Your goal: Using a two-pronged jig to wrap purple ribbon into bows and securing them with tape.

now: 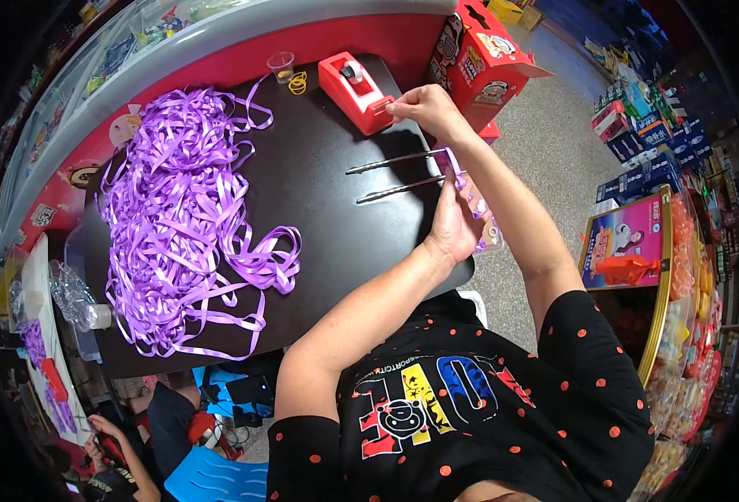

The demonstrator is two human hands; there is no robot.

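Observation:
A large tangled heap of purple ribbon [177, 217] covers the left part of the dark table [319, 201]. At the table's far edge stands a red tape dispenser [361, 96] with a roll in it. My right hand [428, 110] is closed in a pinch at its cutter end, on the tape's end, which is hard to see. Lower down, my left hand [457, 222] closes around a purple ribbon strip [449, 159] by two dark twisted rods [395, 161]. Its fingertips are partly hidden. Beside its palm sits a clear plastic piece with purple on it [491, 234].
A clear cup [281, 65] and yellow rubber bands [298, 82] lie near the dispenser. A red box [482, 58] stands beyond the table's right corner. A freezer [244, 46] borders the far side. Another person's hands [102, 435] work at lower left, near a blue stool [215, 477].

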